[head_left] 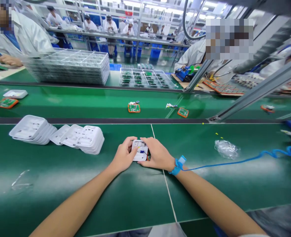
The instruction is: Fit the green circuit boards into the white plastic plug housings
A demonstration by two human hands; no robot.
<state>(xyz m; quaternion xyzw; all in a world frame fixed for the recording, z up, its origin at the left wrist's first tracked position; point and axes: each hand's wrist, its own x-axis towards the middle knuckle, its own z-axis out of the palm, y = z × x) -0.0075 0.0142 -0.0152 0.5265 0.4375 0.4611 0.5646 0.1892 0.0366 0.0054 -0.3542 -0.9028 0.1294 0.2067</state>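
Green matting covers the desk (61,194), and a thin white seam line (169,194) runs across it from the far edge toward the near one. At the far left a scrap of clear film (19,180) lies flat. Behind it, two fanned stacks of white plastic housings (28,130) (83,138) are set just beside each other, near the dark rail (86,120) that bounds the desk.

At the middle, a small white housing (140,150) is held down on the desk. The left hand (122,155) is closed on its left side, and the right hand (157,154) is curled over its right side. A blue wrist strap (177,166) is worn on the right wrist, and its coiled cord (246,160) trails off to the right edge. A crumpled clear bag (226,148) lies well apart to the right. Bare matting is left open in front of both forearms and between the stacks and the hands.

Beyond the rail a green conveyor belt (86,102) carries scattered circuit boards (134,107). Farther back, stacked clear trays (68,65) and a tray of boards (145,78) are seen. At the right a slanted metal frame post (256,92) crosses the view. People in white coats are seated across the belt and in the rows behind.
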